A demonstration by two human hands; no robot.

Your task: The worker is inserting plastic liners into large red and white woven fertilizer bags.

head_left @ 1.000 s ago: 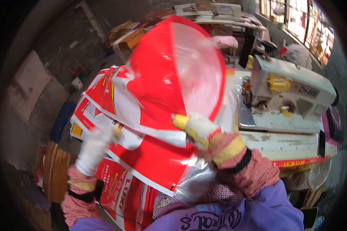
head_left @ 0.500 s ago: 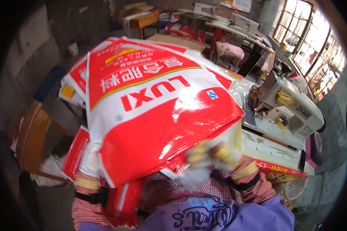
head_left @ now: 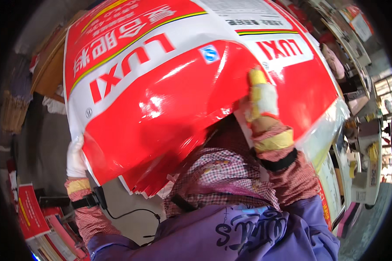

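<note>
A large red and white plastic fertilizer bag (head_left: pixel 161 108) spreads in front of me, its near edge raised and bowed. My left hand (head_left: pixel 75 158), in a white glove, is closed on the bag's near left corner. At the near right corner, my right hand (head_left: pixel 263 95) in a yellow and white glove grips the edge, with a finger on top; its other fingers are partly hidden. Another red and white bag (head_left: pixel 302 85) lies flat beneath and to the right. Below the raised edge, the red edges of several stacked bags (head_left: pixel 148 185) show.
A sewing machine (head_left: pixel 365 180) stands at the far right beside clear plastic sheeting (head_left: pixel 320 132). Red packs (head_left: pixel 32 213) are at the lower left. A black cable (head_left: pixel 135 210) hangs near my left forearm. Wooden furniture (head_left: pixel 52 74) stands at the upper left.
My right hand has moved up and right onto the bag's near right corner. My left hand keeps its hold. The view has shifted, and the bag beneath now shows more on the right.
</note>
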